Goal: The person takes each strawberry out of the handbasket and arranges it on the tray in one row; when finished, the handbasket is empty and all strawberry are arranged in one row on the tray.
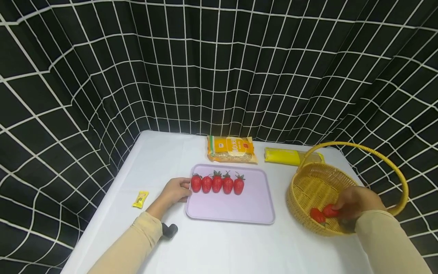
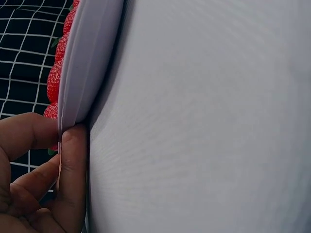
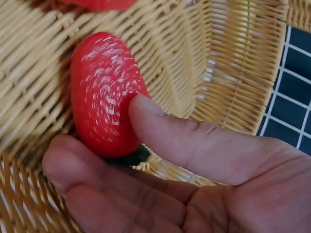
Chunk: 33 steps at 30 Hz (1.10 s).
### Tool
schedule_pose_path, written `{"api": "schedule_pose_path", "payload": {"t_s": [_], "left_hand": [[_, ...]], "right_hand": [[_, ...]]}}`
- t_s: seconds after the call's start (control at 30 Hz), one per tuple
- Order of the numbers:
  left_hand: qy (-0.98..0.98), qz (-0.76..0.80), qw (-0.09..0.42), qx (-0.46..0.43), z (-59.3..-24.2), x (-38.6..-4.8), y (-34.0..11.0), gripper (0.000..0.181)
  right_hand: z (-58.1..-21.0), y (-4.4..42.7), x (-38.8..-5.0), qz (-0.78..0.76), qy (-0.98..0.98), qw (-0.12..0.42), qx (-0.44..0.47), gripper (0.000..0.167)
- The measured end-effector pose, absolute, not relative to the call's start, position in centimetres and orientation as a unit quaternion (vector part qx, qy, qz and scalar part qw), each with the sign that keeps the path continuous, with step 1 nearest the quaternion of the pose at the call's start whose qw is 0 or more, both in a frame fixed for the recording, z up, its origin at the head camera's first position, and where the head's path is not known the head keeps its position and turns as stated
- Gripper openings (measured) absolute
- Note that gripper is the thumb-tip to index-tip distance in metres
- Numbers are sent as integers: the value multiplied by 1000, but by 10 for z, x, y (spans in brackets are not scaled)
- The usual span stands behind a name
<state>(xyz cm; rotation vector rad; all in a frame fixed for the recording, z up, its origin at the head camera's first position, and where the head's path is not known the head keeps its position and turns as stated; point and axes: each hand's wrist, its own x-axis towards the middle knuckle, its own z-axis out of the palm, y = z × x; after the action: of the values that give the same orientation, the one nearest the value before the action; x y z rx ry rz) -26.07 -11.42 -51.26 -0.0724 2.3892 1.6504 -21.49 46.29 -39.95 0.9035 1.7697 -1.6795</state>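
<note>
My left hand (image 1: 175, 190) pinches the left rim of a lilac tray (image 1: 232, 211); in the left wrist view the fingers (image 2: 73, 170) lie on both sides of the rim (image 2: 92, 58). Several red strawberries (image 1: 217, 182) with green leaves stand in a row along the tray's upper left. Inside the wicker basket (image 1: 311, 179) at the right, my right hand (image 1: 357, 199) holds a strawberry (image 3: 104, 92) between thumb and fingers, its leafy end toward the palm. A second strawberry (image 1: 317, 215) lies beside it on the basket's bottom.
Behind the tray lies an orange grain bag (image 1: 232, 149), and right of it a yellow packet (image 1: 287, 156), partly behind the basket's tall handle (image 1: 369, 150). A small yellow wrapped packet (image 1: 140, 199) lies far left. A black object (image 1: 169, 230) sits at the left wrist.
</note>
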Motion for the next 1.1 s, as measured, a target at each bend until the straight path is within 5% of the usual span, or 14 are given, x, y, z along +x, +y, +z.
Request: {"api": "schedule_pose_path", "payload": {"t_s": [0.3, 0.63, 0.87, 1.1], "left_hand": [[819, 560, 123, -25, -511, -260, -112, 58], [821, 556, 125, -23, -506, -261, -109, 58], [823, 555, 118, -35, -503, -262, -113, 58], [816, 563, 123, -41, -511, -261, -113, 59]], "right_hand": [[-413, 451, -242, -421, 787, 409, 189, 19], [-391, 435, -261, -454, 798, 371, 142, 25], [-352, 380, -263, -467, 816, 340, -18, 40], [-390, 290, -277, -455, 822, 341, -24, 39]]}}
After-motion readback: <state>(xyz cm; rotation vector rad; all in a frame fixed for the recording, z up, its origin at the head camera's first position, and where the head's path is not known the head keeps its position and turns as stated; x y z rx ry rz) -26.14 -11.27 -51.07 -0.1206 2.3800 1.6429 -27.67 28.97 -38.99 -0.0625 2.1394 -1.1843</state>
